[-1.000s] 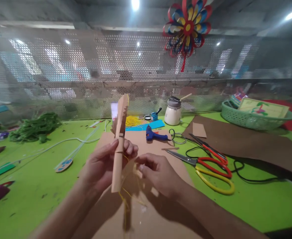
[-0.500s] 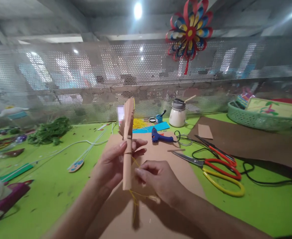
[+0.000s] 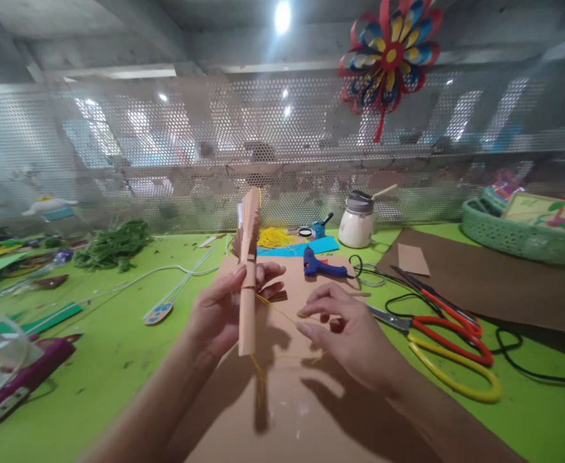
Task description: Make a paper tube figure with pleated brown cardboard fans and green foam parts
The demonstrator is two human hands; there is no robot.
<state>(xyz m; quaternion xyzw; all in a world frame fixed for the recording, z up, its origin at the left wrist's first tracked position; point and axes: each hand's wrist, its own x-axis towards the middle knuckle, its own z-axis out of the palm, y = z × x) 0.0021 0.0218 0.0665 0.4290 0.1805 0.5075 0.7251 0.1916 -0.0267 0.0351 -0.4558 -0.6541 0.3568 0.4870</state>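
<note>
My left hand [image 3: 219,305] is closed around a brown paper craft piece [image 3: 247,308], a flat rolled strip at the bottom with a pleated paper top, held upright. Its thumb presses the front, while the other fingers show behind it. A thin yellow thread [image 3: 276,307] stretches from the middle of the piece toward my right hand [image 3: 342,328], whose thumb and index finger are pinched at its end. More yellow thread [image 3: 259,368] hangs below the strip. Under both hands lies a large brown paper sheet [image 3: 282,411].
Beyond the hands are a blue glue gun [image 3: 325,265], a white jar [image 3: 357,225] and yellow shreds [image 3: 275,237]. Scissors with red and yellow handles [image 3: 448,337] lie at right, near dark brown paper [image 3: 456,283]. A purple power strip [image 3: 31,379] is at left.
My right hand has moved right, away from the paper piece, and the yellow thread now stretches out between them. My left hand keeps its hold. The view has shifted slightly left.
</note>
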